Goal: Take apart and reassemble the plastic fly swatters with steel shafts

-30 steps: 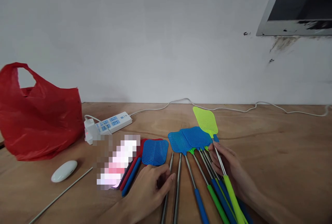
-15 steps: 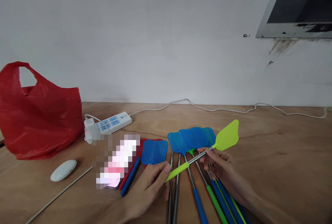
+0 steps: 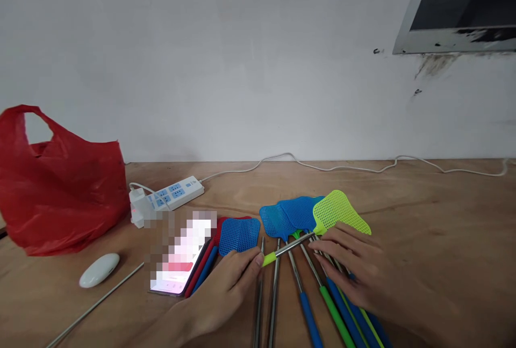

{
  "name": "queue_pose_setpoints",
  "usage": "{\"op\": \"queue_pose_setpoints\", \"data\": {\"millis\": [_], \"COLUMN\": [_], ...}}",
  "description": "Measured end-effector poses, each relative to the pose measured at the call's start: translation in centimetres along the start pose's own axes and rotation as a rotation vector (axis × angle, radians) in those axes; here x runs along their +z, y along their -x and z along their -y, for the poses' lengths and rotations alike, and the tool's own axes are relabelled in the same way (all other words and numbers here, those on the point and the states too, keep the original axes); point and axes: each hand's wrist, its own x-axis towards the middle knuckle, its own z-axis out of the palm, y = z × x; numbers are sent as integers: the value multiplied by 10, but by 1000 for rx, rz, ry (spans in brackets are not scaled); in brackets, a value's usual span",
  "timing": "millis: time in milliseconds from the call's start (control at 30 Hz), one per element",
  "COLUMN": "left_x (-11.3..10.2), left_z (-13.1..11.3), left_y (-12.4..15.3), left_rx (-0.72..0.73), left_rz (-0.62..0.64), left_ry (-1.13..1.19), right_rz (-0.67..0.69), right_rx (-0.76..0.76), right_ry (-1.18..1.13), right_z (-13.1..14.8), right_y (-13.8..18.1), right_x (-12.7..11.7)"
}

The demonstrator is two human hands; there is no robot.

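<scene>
A lime-green fly swatter (image 3: 338, 210) lies crosswise over a row of other swatters, its mesh head to the right and its handle pointing left. My left hand (image 3: 231, 286) pinches the tip of its green handle (image 3: 269, 258). My right hand (image 3: 355, 270) grips its metal rod (image 3: 291, 245) near the head, fingers curled over it. Under it lie blue mesh heads (image 3: 288, 215), a separate blue swatter head (image 3: 239, 235), and several rods with blue and green grips (image 3: 322, 310).
A lit phone (image 3: 181, 256) lies left of the swatters beside red and blue handles. A white power strip (image 3: 171, 193) with its cable, a white oval mouse (image 3: 99, 269), a loose metal rod (image 3: 94, 302) and a red plastic bag (image 3: 60, 181) fill the left of the wooden table (image 3: 443, 219).
The green swatter swung from upright in my right hand to lying across the others. My left hand took its handle tip, and the handle now looks shorter than half a second ago.
</scene>
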Motion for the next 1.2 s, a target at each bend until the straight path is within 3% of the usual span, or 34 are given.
{"op": "queue_pose_setpoints", "data": {"millis": [67, 167, 400, 633, 867, 1200], "left_x": [0, 1, -4, -1, -14, -18], "left_z": [-1, -2, -8, -13, -4, -1], "left_y": [2, 4, 8, 5, 15, 20], "left_rx": [-7, 20, 114, 207, 247, 224], "left_rz": [10, 36, 68, 78, 68, 120], "left_ry": [-8, -28, -226, -597, -552, -580], "right_rz": [20, 96, 238, 226, 183, 132], "right_rx": [-160, -213, -302, -224, -203, -202], "right_ry": [272, 414, 390, 304, 214, 222], "right_z": [-6, -15, -11, 1, -15, -12], "right_y": [-2, -9, -17, -7, 4, 10], "right_x": [-5, -5, 3, 1, -10, 3]}}
